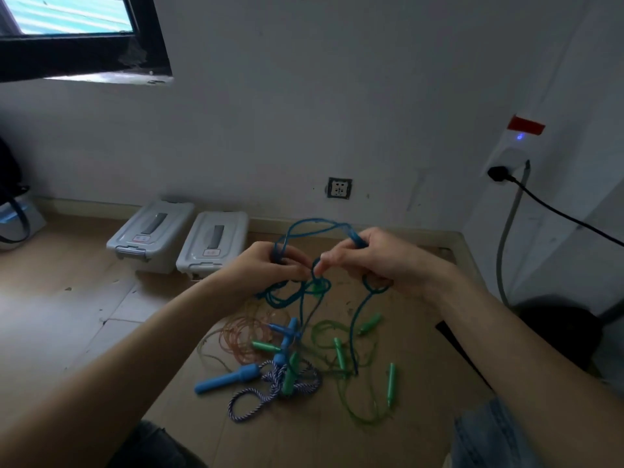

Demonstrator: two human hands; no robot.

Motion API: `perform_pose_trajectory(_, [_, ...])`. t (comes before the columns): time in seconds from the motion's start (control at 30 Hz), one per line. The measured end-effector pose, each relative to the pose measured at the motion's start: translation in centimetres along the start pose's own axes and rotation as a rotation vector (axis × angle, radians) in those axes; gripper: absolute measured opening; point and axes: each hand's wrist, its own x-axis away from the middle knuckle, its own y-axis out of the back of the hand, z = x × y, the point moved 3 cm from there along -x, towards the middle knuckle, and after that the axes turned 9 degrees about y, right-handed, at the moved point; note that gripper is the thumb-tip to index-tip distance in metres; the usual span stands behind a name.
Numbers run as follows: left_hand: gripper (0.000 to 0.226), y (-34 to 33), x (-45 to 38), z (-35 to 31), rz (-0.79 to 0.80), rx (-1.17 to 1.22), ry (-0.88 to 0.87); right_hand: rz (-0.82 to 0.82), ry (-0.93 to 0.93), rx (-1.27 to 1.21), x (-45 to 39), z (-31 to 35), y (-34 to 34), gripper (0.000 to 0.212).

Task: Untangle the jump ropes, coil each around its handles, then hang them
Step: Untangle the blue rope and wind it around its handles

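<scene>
Both hands are up over the cardboard sheet (pixel 388 332) on the floor, working a teal-blue jump rope (pixel 305 229). The left hand (pixel 270 265) has its fingers curled round several strands of that rope, gripping them in a bunch. The right hand (pixel 368 261) holds the rope too: a translucent blue end (pixel 357 238) pokes up out of its grip between thumb and forefinger, and its fingertips pinch at a knot (pixel 317 265) sitting between the two hands. A loop arches above from one hand to the other, another small loop (pixel 373 285) hangs under the right palm, and a long strand drops from there to the cardboard.

Below lies the rest of the tangle. A pale orange rope (pixel 243 336) sits in loose rings on the left. A green rope (pixel 358 400) sprawls to the right, with green handles (pixel 369 324) scattered through it, one standing apart at the right edge of the heap. A big blue handle (pixel 226 381) lies at the near left, joined to a blue-and-white braided rope (pixel 270 390) that loops in front. More blue handles (pixel 285 331) cross in the middle of the pile.

Against the wall, two grey lidded storage boxes (pixel 179 236) stand side by side. A wall socket (pixel 339 188) sits just above the skirting, and at right a black plug (pixel 499 172) with its cable is in a white unit showing a blue light.
</scene>
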Motion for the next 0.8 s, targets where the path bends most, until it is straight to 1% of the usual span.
perform_pose_trajectory(0.07, [0.012,0.1,-0.3,0.3,-0.049,0.053,0.031,0.089,0.027,-0.031,0.2,0.3,-0.4,0.021])
perform_pose_trajectory(0.1, [0.017,0.1,-0.5,0.6,-0.075,0.034,0.036,0.089,0.063,-0.086,0.2,0.5,-0.4,0.023])
perform_pose_trajectory(0.17, [0.022,-0.2,-0.8,0.9,-0.126,-0.064,0.035,0.012,0.129,-0.204,0.1,0.9,0.0,0.025])
perform_pose_trajectory(0.23, [0.019,-0.3,-1.1,1.0,-0.186,-0.173,0.018,-0.098,0.152,-0.286,0.0,1.1,0.6,0.025])
perform_pose_trajectory(0.27, [0.019,-0.3,-1.0,0.9,-0.185,-0.194,0.005,-0.137,0.146,-0.307,0.0,1.0,0.7,0.024])
perform_pose_trajectory(0.3, [0.017,-0.2,-1.0,0.8,-0.159,-0.165,-0.003,-0.164,0.131,-0.311,0.0,0.9,0.8,0.023])
perform_pose_trajectory(0.37, [0.008,-0.2,-0.7,0.8,-0.026,0.042,0.036,-0.222,0.085,-0.295,0.0,0.7,1.1,0.025])
perform_pose_trajectory(0.43, [0.025,-0.4,-0.2,0.6,0.119,0.159,0.059,-0.307,0.053,-0.309,0.0,0.5,1.5,0.027])
perform_pose_trajectory(0.5, [0.032,-0.6,-0.1,0.4,0.158,0.122,0.011,-0.371,0.057,-0.344,0.1,0.4,1.8,0.028])
perform_pose_trajectory(0.53, [0.033,-0.7,-0.1,0.4,0.147,0.104,-0.010,-0.386,0.060,-0.353,0.0,0.4,2.0,0.028])
perform_pose_trajectory(0.6, [0.036,-0.6,-0.2,0.4,0.102,0.161,0.008,-0.385,0.060,-0.352,0.0,0.4,2.0,0.029])
perform_pose_trajectory(0.7, [0.038,0.0,-0.6,0.9,0.046,0.274,0.087,-0.317,0.072,-0.354,0.1,0.7,1.8,0.029])
perform_pose_trajectory(0.77, [0.032,0.4,-0.9,1.6,-0.035,0.298,0.172,-0.265,0.108,-0.407,0.0,1.0,1.4,0.024])
perform_pose_trajectory(0.8, [0.025,0.7,-1.2,2.1,-0.104,0.260,0.219,-0.251,0.135,-0.468,-0.1,1.1,1.4,0.023])
